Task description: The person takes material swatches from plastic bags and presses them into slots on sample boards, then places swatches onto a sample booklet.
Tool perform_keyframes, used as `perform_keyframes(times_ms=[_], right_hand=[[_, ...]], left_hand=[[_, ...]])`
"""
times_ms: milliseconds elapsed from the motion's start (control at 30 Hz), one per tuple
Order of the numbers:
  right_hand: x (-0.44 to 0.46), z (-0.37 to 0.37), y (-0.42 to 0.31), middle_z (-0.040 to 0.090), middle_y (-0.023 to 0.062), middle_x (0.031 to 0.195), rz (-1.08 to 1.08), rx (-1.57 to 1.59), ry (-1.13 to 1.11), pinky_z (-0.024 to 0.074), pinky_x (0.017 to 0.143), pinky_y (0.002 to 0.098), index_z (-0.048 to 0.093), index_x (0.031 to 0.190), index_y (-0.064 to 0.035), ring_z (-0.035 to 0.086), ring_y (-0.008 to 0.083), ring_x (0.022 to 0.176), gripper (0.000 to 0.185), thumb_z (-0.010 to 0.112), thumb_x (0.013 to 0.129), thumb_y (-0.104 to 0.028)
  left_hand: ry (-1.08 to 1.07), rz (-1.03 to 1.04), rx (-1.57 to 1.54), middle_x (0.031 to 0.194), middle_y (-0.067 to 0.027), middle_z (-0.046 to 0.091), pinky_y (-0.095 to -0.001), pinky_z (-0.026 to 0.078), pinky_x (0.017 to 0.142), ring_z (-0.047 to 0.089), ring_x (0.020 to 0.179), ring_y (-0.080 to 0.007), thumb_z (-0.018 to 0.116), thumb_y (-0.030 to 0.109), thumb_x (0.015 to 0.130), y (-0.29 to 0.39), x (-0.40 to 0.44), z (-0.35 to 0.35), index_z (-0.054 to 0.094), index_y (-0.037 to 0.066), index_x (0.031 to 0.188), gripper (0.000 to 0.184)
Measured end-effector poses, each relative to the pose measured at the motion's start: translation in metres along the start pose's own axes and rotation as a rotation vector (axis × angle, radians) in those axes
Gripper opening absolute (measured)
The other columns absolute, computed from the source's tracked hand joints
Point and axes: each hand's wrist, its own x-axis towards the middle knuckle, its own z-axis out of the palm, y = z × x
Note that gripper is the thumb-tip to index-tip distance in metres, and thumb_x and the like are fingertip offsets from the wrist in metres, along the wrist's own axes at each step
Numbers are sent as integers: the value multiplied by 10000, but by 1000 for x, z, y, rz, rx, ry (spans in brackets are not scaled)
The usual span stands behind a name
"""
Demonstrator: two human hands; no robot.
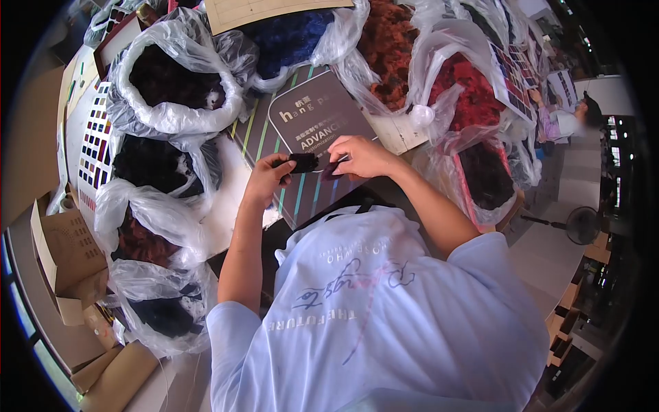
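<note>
My left hand [268,180] is closed on a small black brush-like piece [303,162], which points right between my hands. In my right hand [358,158], thumb and fingers pinch a small tuft of dark purple fibre [331,170]. The two hands are a short way apart, over a grey printed box [312,110] with white lettering and coloured stripes. Clear plastic bags of dyed fibre lie around it: dark brown [175,79], black [147,163], blue [288,41], orange [386,48] and red [463,86].
A colour swatch card [96,141] lies at the left, above an open cardboard box [68,247]. More swatch cards [515,82] rest at the upper right. Beyond them is another person [563,123]. A black fan [581,225] stands at the right.
</note>
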Motion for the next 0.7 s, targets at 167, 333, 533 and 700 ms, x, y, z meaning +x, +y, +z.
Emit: perform_keyframes(times_ms=[167, 333, 533, 700], right_hand=[[33, 13, -10, 657, 96, 850, -98, -119, -256, 512, 568, 322, 683, 935, 2, 676, 192, 613, 168, 729, 797, -83], [37, -6, 23, 669, 17, 764, 122, 335, -286, 494, 575, 255, 695, 933, -40, 623, 101, 637, 154, 748, 810, -115], [21, -28, 86, 658, -21, 825, 245, 871, -320, 451, 566, 155, 651, 983, -92, 566, 24, 643, 138, 719, 866, -119], [20, -20, 117, 601, -44, 744, 244, 1053, -506, 302, 411, 178, 616, 974, -85, 432, 9, 469, 116, 693, 889, -104]], left_hand=[[-122, 116, 599, 728, 17, 602, -215, 408, 559, 522, 611, -62, 657, 117, 905, 22, -9, 27, 675, 22, 972, 119], [150, 176, 251, 830, -46, 648, -246, 478, 627, 597, 674, -111, 616, 260, 967, 12, -23, 51, 622, 11, 1100, 282], [358, 205, -724, 1159, -203, 598, -399, 588, 790, 668, 921, -293, 452, 341, 1032, -47, -24, 60, 480, -3, 1156, 367], [486, 174, -589, 1098, -164, 643, -370, 574, 778, 665, 893, -256, 537, 145, 991, -55, -37, 106, 537, 6, 1178, 233]])
